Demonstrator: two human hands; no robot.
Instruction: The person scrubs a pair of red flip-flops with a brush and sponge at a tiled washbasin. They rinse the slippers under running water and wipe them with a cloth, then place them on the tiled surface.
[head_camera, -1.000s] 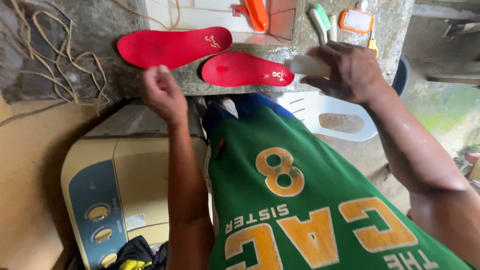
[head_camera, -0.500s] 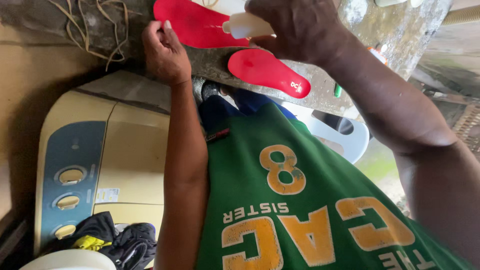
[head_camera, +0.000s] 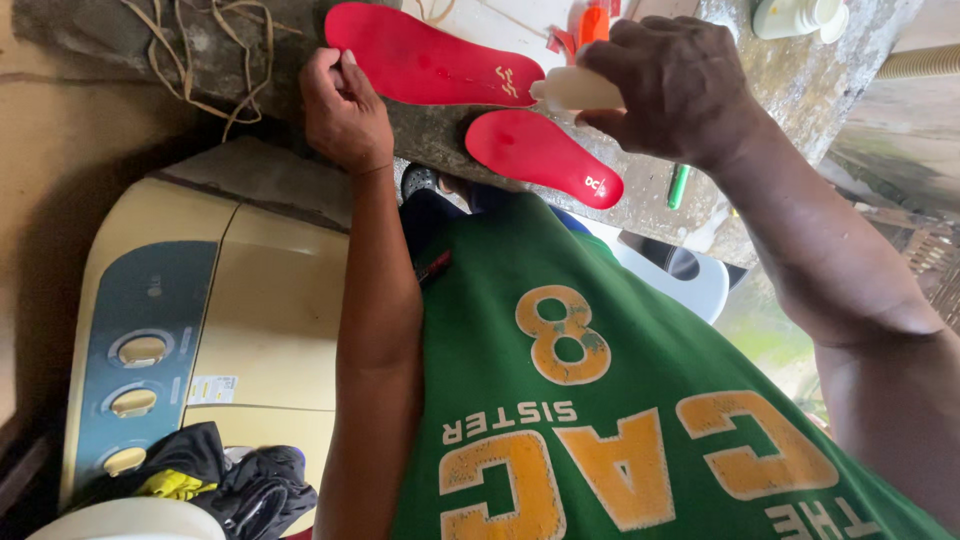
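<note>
Two red shoe insoles lie on a rough concrete ledge (head_camera: 440, 150). My left hand (head_camera: 343, 108) pinches the near end of the larger insole (head_camera: 430, 62). The smaller insole (head_camera: 545, 157) lies just below it, untouched. My right hand (head_camera: 672, 85) grips a small white tube (head_camera: 578, 90), its tip held over the larger insole's far end. My green jersey with yellow print fills the lower middle of the view.
A cream and blue twin-tub washing machine (head_camera: 215, 330) stands at the left with dark clothes (head_camera: 225, 480) on it. Tan cord (head_camera: 200, 50) lies on the ledge. A white plastic chair (head_camera: 680, 275), a green stick (head_camera: 678, 185) and a white bottle (head_camera: 795, 15) are at the right.
My left hand has come to rest on the larger insole's end. My right hand has carried the tube from the far right to above the insoles. The view has tilted down.
</note>
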